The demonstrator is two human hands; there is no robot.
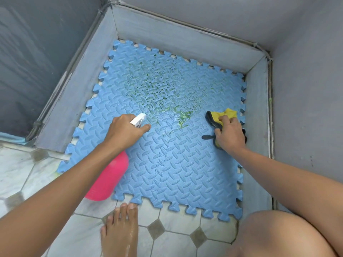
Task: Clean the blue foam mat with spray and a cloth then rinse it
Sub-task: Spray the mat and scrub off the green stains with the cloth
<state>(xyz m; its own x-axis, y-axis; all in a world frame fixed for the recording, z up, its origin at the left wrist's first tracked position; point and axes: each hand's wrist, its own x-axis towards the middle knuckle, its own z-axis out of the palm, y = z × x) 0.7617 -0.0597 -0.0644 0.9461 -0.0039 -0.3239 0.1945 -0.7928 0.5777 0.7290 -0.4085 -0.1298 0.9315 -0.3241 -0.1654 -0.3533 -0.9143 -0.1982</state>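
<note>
Where grey walls [185,39] meet, droplet-speckled blue foam mat [185,164] covers tiled floor [167,217].

Blue jigsaw-edged foam mat [176,164], tread-patterned, flat on tiled floor [176,219], far half beaded with greenish droplets and a green smear mid-mat; pink spray bottle [109,180], white nozzle, tilted over mat's left edge in left hand [124,130]; yellow-and-dark cloth [226,114] bunched near right edge under right hand [230,134].

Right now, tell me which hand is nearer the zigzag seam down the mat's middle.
Left. The left hand, gripping the spray bottle, sits just left of the seam; the right hand, gripping the yellow cloth, is farther off, near the right edge of the mat.
</note>
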